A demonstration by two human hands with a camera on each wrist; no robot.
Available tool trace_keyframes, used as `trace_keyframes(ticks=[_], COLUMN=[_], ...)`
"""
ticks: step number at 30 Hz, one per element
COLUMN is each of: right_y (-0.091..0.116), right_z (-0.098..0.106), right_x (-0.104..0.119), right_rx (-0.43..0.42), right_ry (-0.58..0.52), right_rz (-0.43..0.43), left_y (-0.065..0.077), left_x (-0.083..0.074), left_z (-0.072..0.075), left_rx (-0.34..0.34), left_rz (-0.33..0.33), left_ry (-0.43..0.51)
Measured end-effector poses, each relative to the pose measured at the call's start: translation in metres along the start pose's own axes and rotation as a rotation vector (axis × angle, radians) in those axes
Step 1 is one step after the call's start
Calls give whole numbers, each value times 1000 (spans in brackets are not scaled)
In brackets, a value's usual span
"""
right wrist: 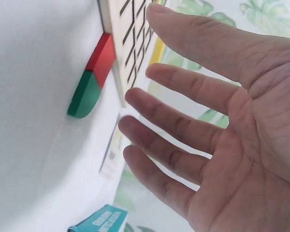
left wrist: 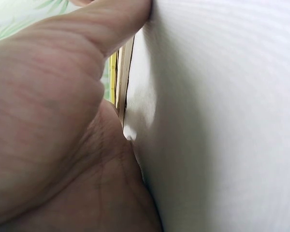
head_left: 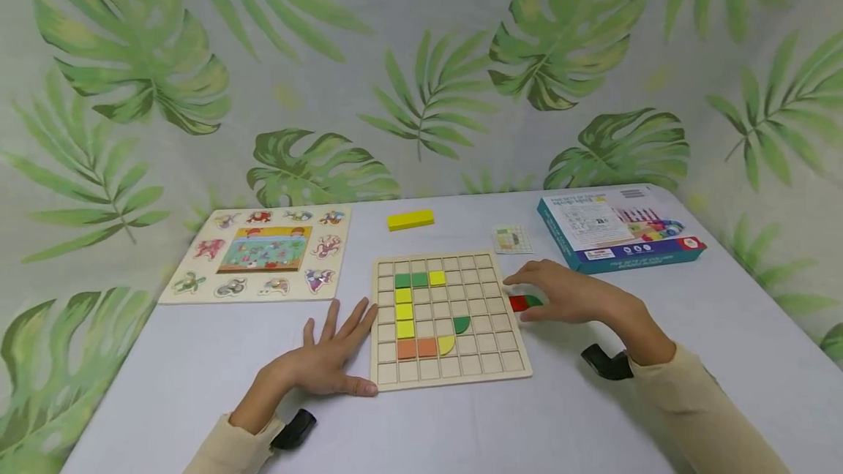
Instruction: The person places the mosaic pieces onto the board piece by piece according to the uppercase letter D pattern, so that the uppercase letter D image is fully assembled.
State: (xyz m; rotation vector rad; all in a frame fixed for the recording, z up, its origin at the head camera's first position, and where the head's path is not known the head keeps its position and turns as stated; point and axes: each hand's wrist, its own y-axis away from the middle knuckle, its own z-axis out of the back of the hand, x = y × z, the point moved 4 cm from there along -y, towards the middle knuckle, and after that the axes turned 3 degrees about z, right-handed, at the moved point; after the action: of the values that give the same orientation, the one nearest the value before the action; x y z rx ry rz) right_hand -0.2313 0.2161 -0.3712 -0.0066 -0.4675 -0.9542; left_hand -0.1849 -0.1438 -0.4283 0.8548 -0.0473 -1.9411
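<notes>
A wooden grid board (head_left: 474, 366) lies on the white tabletop in the head view. Green squares (head_left: 411, 280), yellow squares (head_left: 404, 311), orange squares (head_left: 416, 348), a yellow quarter-round piece (head_left: 446, 344) and a green quarter-round piece (head_left: 462, 325) sit on it. My left hand (head_left: 323, 368) rests with spread fingers at the board's left edge, thumb near its lower left corner. By the right edge, my right hand (head_left: 573, 292) hovers with extended, separated fingers and an empty palm. Beneath it lie a red block (right wrist: 102, 57) and another green rounded block (right wrist: 84, 95), touching each other.
At the back left lies a sea-animal peg puzzle (head_left: 197, 291). A yellow bar (head_left: 411, 220) and a small pattern card (head_left: 512, 240) lie behind the board. The teal-edged box (head_left: 619, 229) stands back right. Leaf-print cloth (head_left: 435, 137) hangs behind the table.
</notes>
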Motion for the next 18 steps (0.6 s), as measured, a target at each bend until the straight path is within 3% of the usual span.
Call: trace_keyframes(ticks=[10,18], right_y=[-3,-2], right_z=[-1,-5], right_x=[-12,-13], right_rx=[22,34], right_ry=[-51,-54], right_rz=[-38,-59], left_y=[-3,1], left_x=[7,-5], left_z=[-4,1], left_rx=[6,2], left_rz=[24,13], left_ry=[-21,-8])
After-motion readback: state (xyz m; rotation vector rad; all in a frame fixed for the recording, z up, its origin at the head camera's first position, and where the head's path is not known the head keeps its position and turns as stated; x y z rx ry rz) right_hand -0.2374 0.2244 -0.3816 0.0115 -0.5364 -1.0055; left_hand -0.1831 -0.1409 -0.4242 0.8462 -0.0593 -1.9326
